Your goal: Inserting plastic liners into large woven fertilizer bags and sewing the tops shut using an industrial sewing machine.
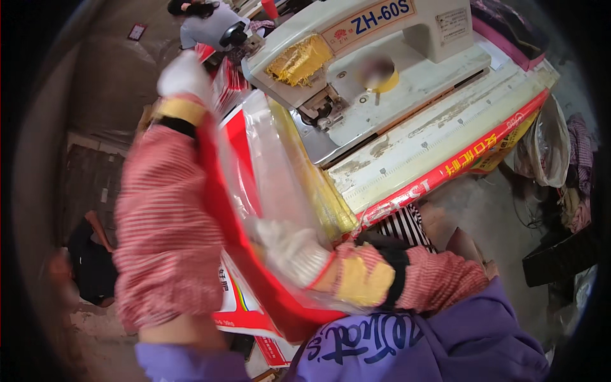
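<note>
Sack (277, 305), red, left of the industrial sewing machine (407, 41); apparently partway arranged, clear liner (273, 159) loose, no stitching visible, smoothing seemingly left. Hands apart: left hand (184, 77) left of the machine's head, right hand (289, 251) machine's near side; both grips too blurred to tell.
</note>
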`<state>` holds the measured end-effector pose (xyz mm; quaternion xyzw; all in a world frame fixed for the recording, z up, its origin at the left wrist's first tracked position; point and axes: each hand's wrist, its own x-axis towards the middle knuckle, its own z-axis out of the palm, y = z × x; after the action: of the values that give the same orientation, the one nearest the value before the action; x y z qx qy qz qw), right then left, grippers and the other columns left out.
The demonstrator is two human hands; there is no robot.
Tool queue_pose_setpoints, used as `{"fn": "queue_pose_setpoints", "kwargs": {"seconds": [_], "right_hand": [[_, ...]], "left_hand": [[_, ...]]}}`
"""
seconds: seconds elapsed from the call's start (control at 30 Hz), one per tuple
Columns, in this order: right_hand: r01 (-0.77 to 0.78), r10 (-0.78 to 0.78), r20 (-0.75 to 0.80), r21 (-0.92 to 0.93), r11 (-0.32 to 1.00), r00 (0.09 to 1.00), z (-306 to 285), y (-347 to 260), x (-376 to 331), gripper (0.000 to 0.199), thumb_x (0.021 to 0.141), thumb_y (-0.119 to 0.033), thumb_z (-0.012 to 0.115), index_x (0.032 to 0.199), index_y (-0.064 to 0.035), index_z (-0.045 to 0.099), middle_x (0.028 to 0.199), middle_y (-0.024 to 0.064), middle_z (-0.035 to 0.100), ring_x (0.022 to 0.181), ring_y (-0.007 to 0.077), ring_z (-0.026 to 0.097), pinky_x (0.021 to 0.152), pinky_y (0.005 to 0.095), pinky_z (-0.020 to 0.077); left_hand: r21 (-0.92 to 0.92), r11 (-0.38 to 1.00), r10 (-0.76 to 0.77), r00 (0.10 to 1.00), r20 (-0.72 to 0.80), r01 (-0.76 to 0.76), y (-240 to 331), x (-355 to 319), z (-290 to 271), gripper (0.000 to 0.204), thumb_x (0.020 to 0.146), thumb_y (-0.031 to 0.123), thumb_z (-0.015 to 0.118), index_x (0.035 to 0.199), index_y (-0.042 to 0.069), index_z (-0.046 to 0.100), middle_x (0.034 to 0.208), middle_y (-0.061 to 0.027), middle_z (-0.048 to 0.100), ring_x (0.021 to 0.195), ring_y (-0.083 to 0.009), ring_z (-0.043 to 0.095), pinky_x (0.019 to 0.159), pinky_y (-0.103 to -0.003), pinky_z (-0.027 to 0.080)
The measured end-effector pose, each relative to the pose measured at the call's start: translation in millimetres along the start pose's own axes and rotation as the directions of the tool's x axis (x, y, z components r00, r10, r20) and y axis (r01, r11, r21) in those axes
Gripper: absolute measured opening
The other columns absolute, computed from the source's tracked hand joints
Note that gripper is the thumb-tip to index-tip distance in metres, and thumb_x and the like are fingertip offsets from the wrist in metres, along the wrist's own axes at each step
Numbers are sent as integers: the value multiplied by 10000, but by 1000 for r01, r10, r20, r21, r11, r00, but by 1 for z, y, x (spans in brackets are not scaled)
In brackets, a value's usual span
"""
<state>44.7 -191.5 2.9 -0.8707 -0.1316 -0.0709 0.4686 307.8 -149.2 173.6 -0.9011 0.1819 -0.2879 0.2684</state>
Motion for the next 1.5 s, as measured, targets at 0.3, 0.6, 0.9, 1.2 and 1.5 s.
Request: {"fn": "queue_pose_setpoints", "kwargs": {"seconds": [0.3,0.6,0.9,1.2,1.5], "right_hand": [[-610,391,471,550,570,790,-115,82,-124,358,710,-125,711,1032,-18,596,877,30,637,786,116,585,674,252,470],[-588,533,267,506,631,803,-119,69,-116,374,731,-64,672,1092,-20,583,830,68,639,780,117,585,694,243,466],[-255,280,267,-122,959,922,-119,73,-120,300,785,-263,575,1008,-70,624,607,124,571,542,280,586,474,343,460],[115,-99,80,-230,966,992,-88,87,-79,312,735,-277,595,951,-52,601,668,65,574,567,249,578,484,359,450],[173,69,637,-310,935,768,-96,72,64,539,821,-351,541,1287,-115,407,1118,134,547,1164,269,437,1015,394,283]], "left_hand": [[-616,762,81,974,-213,-199,79,-123,106,121,820,151,433,870,111,535,782,-77,593,661,-250,617,524,-383,475],[-515,781,317,935,-161,-353,63,-110,127,92,747,166,522,751,118,601,830,-93,597,694,-295,591,608,-374,478],[-661,749,314,857,409,42,44,-127,73,194,832,244,474,886,137,626,771,-131,615,735,-328,591,675,-388,455],[-485,866,274,926,258,-121,50,-67,129,221,795,222,498,890,125,672,820,-142,640,759,-322,614,686,-403,489],[27,962,271,962,20,-272,-46,14,70,297,768,161,568,1061,194,598,1135,-92,547,977,-291,559,783,-390,478]]}}
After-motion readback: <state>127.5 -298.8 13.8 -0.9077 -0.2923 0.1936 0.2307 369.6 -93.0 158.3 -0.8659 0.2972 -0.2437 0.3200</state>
